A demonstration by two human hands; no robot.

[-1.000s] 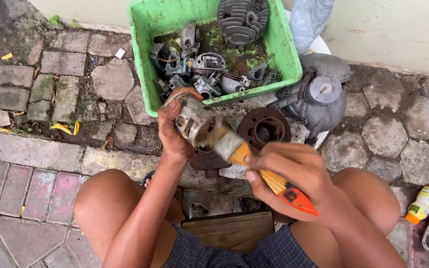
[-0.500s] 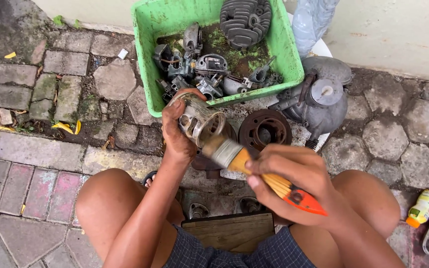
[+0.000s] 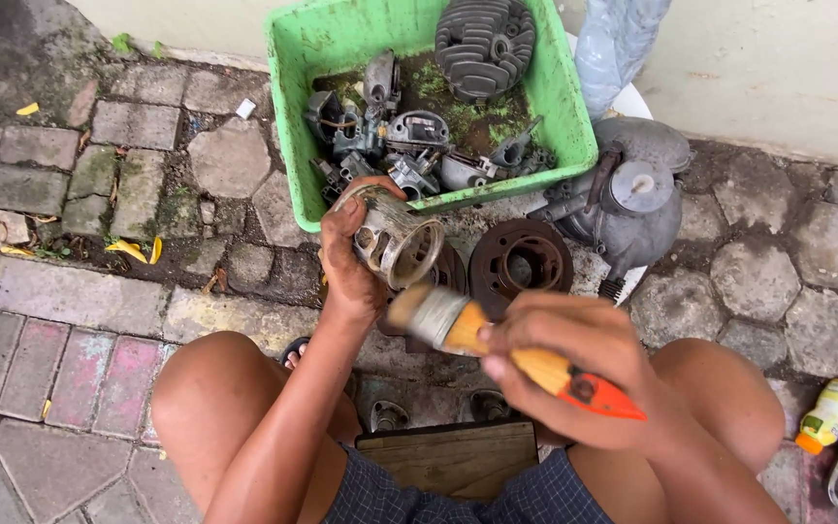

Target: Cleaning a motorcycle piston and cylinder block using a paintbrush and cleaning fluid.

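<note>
The left hand (image 3: 349,260) grips a grimy metal carburettor body (image 3: 395,241), bore tilted toward the wooden-handled paintbrush (image 3: 497,347) clasped in the right hand (image 3: 574,364), exposing its inside.

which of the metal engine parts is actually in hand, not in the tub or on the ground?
The open-mouthed metal carburetor body, gripped in the left hand above the paving. The finned cylinder head lies in the green tub; the rusty round cylinder sits on the ground.
</note>
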